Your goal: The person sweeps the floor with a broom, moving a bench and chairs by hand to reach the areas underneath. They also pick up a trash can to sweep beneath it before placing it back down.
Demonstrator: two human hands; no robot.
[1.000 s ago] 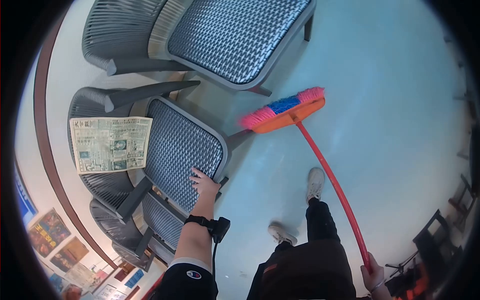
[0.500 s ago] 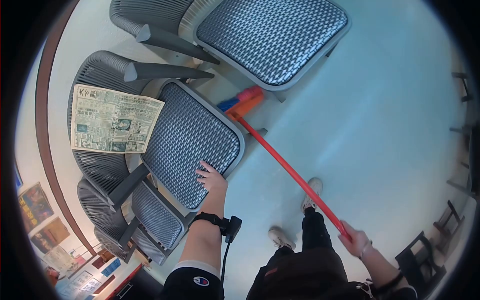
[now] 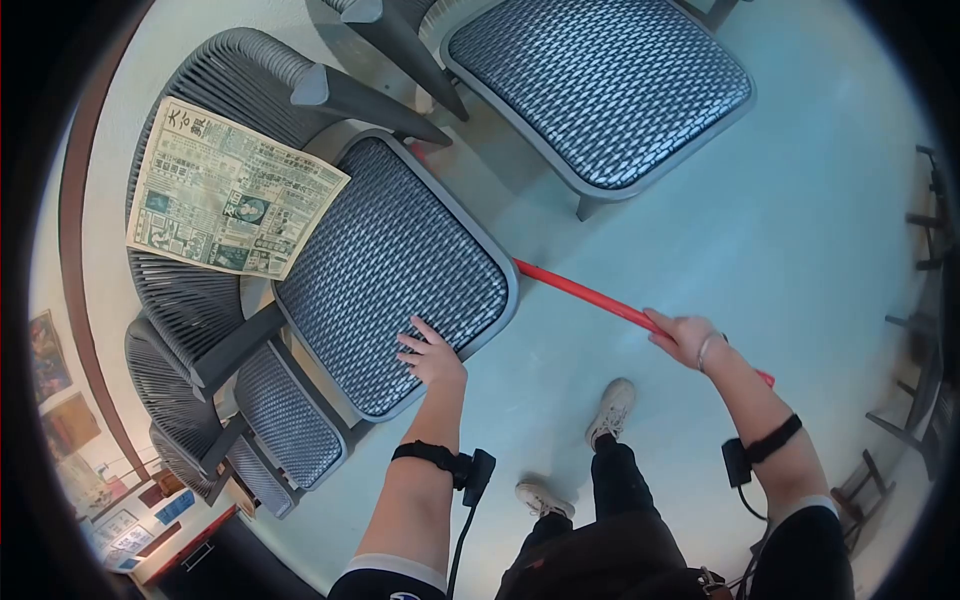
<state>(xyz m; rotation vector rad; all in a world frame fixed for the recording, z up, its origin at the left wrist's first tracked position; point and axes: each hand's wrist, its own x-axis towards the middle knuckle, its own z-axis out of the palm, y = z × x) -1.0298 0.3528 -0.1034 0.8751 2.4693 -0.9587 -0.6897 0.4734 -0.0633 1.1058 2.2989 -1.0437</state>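
Observation:
My left hand (image 3: 434,360) lies with spread fingers on the front edge of a grey woven chair seat (image 3: 400,230). In my right hand (image 3: 690,340) is the red handle of a broom (image 3: 585,293), gripped near its upper end. The handle slants down and passes beneath that same chair, and the seat hides the broom head. A printed newspaper sheet (image 3: 225,190) drapes from the chair's corded backrest (image 3: 185,300) onto the rear of the seat.
Another woven chair (image 3: 610,95) stands at the upper right of this one, and more chairs (image 3: 290,415) line the wall at lower left. My shoes (image 3: 612,408) are on the pale floor (image 3: 700,240). Dark chairs (image 3: 865,490) stand along the far right.
The broom head, visible between the two chairs before, has gone under the nearer chair. My right hand has moved up and forward with the handle. My left hand stays on the seat.

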